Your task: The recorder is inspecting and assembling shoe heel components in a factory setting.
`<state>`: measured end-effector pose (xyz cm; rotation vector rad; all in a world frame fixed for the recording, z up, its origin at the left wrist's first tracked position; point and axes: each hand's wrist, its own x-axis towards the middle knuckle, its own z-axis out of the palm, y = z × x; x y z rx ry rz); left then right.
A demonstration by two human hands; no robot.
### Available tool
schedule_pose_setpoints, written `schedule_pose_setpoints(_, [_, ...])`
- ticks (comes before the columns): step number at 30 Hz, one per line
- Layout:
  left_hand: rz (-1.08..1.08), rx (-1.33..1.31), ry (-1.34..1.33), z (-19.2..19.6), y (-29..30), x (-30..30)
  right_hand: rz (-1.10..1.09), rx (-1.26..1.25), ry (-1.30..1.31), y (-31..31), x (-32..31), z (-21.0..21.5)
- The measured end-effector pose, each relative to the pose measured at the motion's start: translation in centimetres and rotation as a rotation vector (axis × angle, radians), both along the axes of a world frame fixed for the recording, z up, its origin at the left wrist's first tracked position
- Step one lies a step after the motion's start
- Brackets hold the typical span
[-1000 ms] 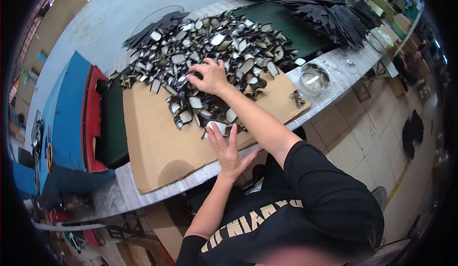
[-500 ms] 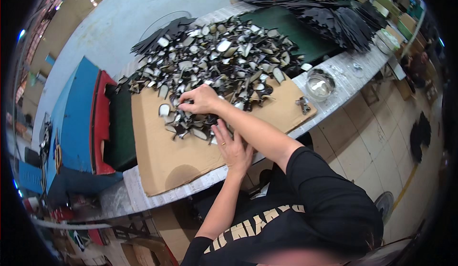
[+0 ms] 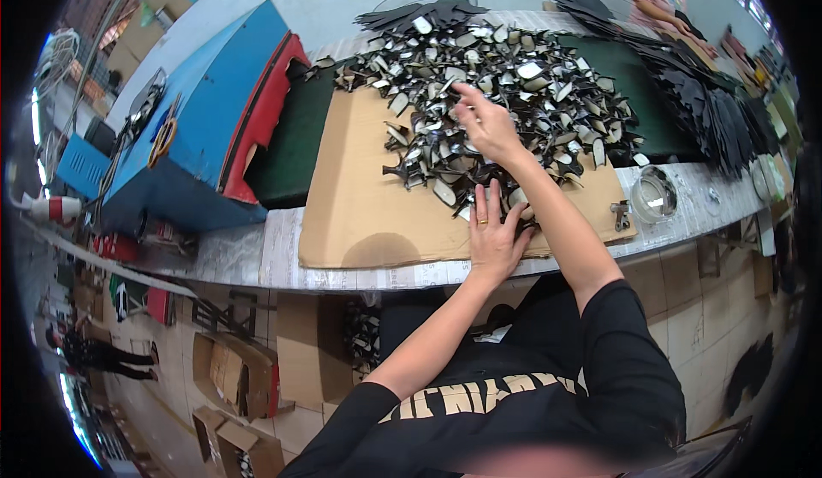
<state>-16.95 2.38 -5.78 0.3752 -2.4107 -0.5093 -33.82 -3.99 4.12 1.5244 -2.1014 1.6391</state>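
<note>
A large heap of small glossy black pieces with pale rounded faces [image 3: 531,70] covers the far part of a flat cardboard sheet [image 3: 349,212] and runs beyond it. My right hand [image 3: 490,127] is over the middle of the heap, its index finger and thumb apart. Nothing shows between them; the other fingers curl partly out of sight. At the near edge of the heap, my left hand [image 3: 497,242] rests with fingers spread, touching the closest pieces. A ring is on one finger.
A blue machine [image 3: 184,110] with a red front stands to the left. Right of the cardboard are a small metal part [image 3: 620,215] and a round clear bowl [image 3: 653,194]. Dark flat cut pieces [image 3: 702,105] lie stacked at the right; another person [image 3: 661,2] sits beyond.
My right hand has lifted off the near pieces and reached farther over the heap, its fingers opening. The left hand stays at the near edge. The whole view has turned and shifted.
</note>
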Motion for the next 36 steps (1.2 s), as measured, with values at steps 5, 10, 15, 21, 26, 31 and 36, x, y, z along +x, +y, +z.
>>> schedule_pose_setpoints(5, [0.029, -0.015, -0.021, -0.6, -0.1, 0.0, -0.09, -0.318, -0.082, 7.2, 4.8, 0.0])
schedule_pose_setpoints(10, [0.069, -0.079, 0.092, -1.0, -0.5, -0.3, -0.419, -0.163, 0.209, 13.9, 9.2, -3.2])
schedule_pose_setpoints(15, [0.044, -0.072, 0.089, -0.7, -0.2, -0.4, -0.515, -0.16, 0.112, 14.9, 9.7, -8.2])
schedule_pose_setpoints(21, [0.021, -0.059, 0.087, -0.6, -0.1, -0.3, -0.459, -0.177, -0.106, 14.8, 9.4, -10.6])
schedule_pose_setpoints(26, [0.004, -0.011, 0.073, 0.2, 0.1, -0.2, -0.429, -0.205, -0.16, 15.1, 9.2, -11.0])
schedule_pose_setpoints(31, [0.002, -0.002, 0.063, 0.2, 0.0, -0.1, -0.44, -0.224, -0.225, 15.1, 9.1, -11.3])
schedule_pose_setpoints(36, [-0.023, 0.03, 0.081, 0.0, -0.4, 0.4, -0.435, -0.172, -0.226, 15.0, 9.3, -11.4])
